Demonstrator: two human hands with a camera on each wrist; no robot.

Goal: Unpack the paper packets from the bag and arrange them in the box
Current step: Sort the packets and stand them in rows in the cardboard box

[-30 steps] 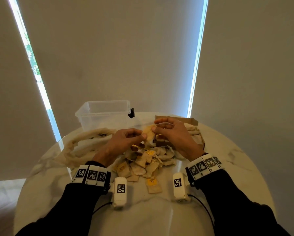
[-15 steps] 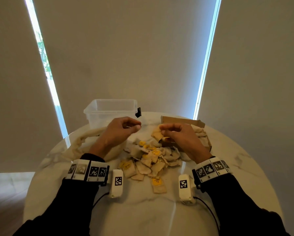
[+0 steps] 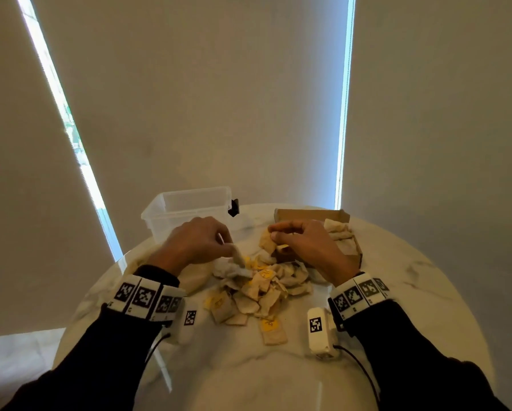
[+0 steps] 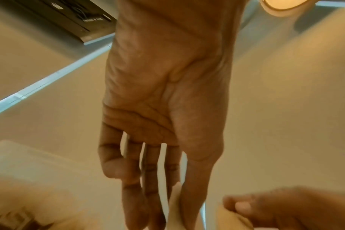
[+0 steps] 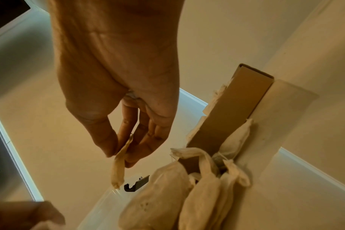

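Note:
Above the box's near-left corner, my right hand (image 3: 274,236) pinches a beige paper packet (image 3: 267,244) between thumb and fingers; it hangs from the fingertips (image 5: 116,149) in the right wrist view. The brown cardboard box (image 3: 311,214) at the right holds several packets (image 3: 337,232). My left hand (image 3: 231,251) pinches another packet (image 3: 238,258) at the far-left edge of the loose pile of packets (image 3: 257,289) in the table's middle. The cream cloth bag (image 3: 196,275) lies under my left forearm, mostly hidden.
A clear plastic tub (image 3: 189,207) with a black clip (image 3: 234,207) stands at the back left of the round marble table (image 3: 248,366). Two white tagged devices (image 3: 320,330) with cables lie by my wrists. One packet (image 3: 274,332) lies alone near the front.
My hands have parted. The left hand let go of the shared packet, dropped to the pile and took hold of another. The right hand keeps its packet by the box.

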